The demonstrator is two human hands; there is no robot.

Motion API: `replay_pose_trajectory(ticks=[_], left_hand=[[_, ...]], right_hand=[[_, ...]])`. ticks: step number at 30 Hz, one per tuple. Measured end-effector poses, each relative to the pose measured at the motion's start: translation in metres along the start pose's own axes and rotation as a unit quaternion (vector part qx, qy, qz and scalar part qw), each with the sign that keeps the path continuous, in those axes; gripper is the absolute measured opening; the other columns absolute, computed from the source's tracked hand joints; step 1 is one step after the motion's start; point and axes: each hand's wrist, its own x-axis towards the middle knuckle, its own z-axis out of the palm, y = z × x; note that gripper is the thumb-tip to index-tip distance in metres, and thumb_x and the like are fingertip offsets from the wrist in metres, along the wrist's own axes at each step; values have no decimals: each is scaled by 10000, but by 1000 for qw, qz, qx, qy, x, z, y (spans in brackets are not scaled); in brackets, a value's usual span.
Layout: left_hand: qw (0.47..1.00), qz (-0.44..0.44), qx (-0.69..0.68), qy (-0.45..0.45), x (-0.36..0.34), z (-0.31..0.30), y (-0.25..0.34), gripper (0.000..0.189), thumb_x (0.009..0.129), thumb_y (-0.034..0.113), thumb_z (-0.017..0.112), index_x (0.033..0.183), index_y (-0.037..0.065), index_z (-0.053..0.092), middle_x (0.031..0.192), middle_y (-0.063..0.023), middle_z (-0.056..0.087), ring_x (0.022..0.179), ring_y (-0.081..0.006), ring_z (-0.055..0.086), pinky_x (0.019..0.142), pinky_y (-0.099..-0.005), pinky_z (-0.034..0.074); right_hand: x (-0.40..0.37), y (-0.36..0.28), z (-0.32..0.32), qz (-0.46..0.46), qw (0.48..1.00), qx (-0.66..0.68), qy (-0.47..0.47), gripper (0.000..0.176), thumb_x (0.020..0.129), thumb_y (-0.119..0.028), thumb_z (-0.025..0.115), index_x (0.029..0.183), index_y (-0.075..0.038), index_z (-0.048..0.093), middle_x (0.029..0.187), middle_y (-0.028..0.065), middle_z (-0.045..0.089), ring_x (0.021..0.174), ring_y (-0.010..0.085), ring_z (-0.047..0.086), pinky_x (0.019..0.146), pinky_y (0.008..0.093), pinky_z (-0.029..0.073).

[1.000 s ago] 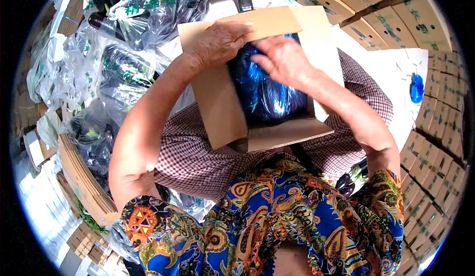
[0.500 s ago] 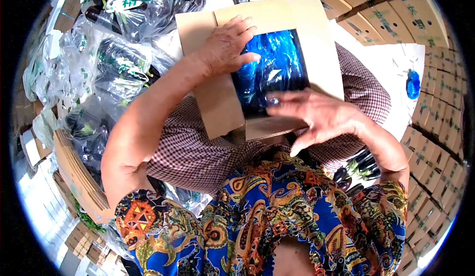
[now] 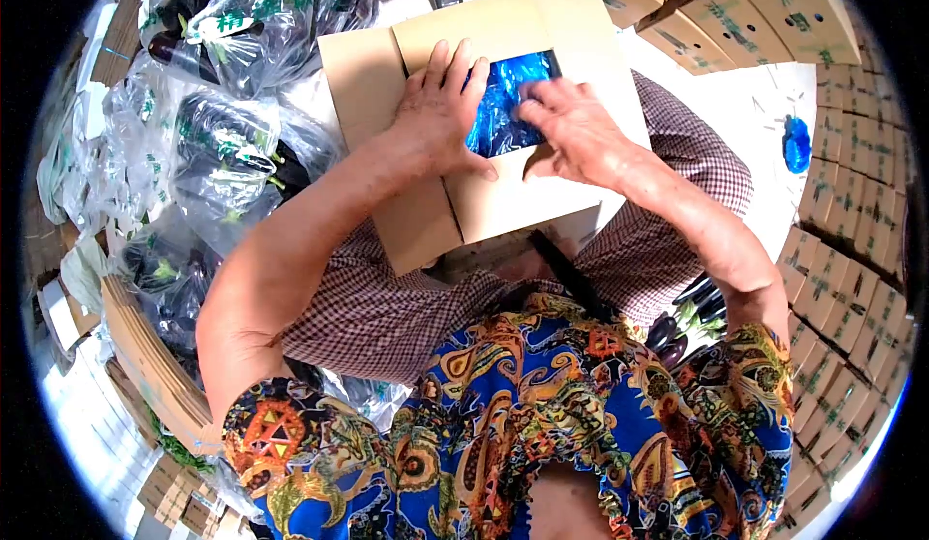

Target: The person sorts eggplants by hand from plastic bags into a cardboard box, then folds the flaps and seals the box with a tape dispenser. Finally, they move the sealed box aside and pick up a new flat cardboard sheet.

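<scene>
An open cardboard box [image 3: 368, 85] stands between my knees, its flaps spread outward. Inside it, shiny blue plastic [image 3: 513, 105] shows in the gap between the flaps. My left hand [image 3: 435, 114] lies at the left side of the opening, fingers spread across the flap and the edge of the blue plastic. At the right of the opening is my right hand [image 3: 576, 134], its fingers bent and blurred over the blue plastic, its thumb near the front flap. Whether those fingertips grip the plastic is unclear.
Clear bags of eggplants [image 3: 232, 143] lie at the left, above a stack of flat cardboard [image 3: 155, 346]. Printed cartons [image 3: 745, 27] stand at the upper right, with more stacked down the right side. A blue plastic piece [image 3: 796, 143] rests on the white surface at right.
My right hand has moved up and inward over the blue plastic. The near flap now lies over the front part of the opening. The box appears slightly further left.
</scene>
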Motion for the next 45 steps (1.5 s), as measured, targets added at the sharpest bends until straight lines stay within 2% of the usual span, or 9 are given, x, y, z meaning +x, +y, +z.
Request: replay_pose_trajectory(ticks=[4,5,9,14,20,22,25,34,45], left_hand=[[999,7,-30,15,0,0,-1,1318,482,595,845,1480,-6,227,1543,-237,128,1428,-450,98,1099,-578,217],[1000,6,-28,11,-1,1,0,1316,479,589,848,1479,-4,231,1546,-232,122,1428,-445,98,1099,-577,218],[999,8,-33,21,-1,2,-5,1306,473,566,857,1477,4,237,1552,-218,111,1432,-430,99,1096,-584,217],[998,-15,-24,-57,1,-12,-3,1269,494,514,864,1485,49,222,1571,-172,83,1440,-428,76,1079,-615,250],[940,-31,49,336,-4,-36,-80,647,750,321,767,1257,-3,529,1283,-194,522,1225,-368,451,1051,-428,348],[901,-279,14,333,-14,-33,-96,582,767,242,758,1240,-17,540,1197,-168,597,1166,-321,530,1017,-414,392],[704,-270,-621,214,-21,-25,-81,452,794,182,687,1180,-26,578,1071,-118,658,961,-205,628,841,-327,495],[925,-124,-302,196,102,-43,-90,395,787,196,564,1155,52,571,1023,-257,644,904,-451,622,812,-453,501],[937,13,-15,348,106,13,-37,724,867,472,615,1380,0,420,1410,-218,427,1316,-383,395,1071,-492,298]], right_hand=[[-24,61,11,195,938,-114,263,825,796,-495,708,1329,54,398,1201,232,568,1158,355,536,971,473,439],[-32,82,8,338,927,136,93,796,855,-516,636,1317,87,398,1104,243,624,1057,349,610,947,443,472],[-48,25,-25,163,871,436,158,530,923,-316,609,1325,2,473,1056,185,669,891,237,685,783,346,549],[-38,-20,32,-13,995,-42,94,778,902,-560,516,1427,-6,366,1513,251,256,1367,407,314,1067,487,343],[-45,-11,47,-66,996,9,65,1033,791,-730,511,1510,-59,195,1566,203,152,1429,392,178,1076,555,224],[-51,-13,48,-91,995,8,46,1153,709,-780,548,1502,-23,190,1577,195,124,1443,376,154,1077,556,218],[-48,-10,51,-101,992,21,75,1092,752,-742,557,1484,0,230,1567,194,167,1444,353,172,1103,541,206],[-48,-5,48,8,990,-16,138,815,912,-580,461,1457,7,310,1544,179,255,1427,324,230,1092,490,223],[-30,-17,49,1,965,135,223,508,892,-139,551,1364,4,427,1430,174,417,1373,346,333,1074,455,285]])
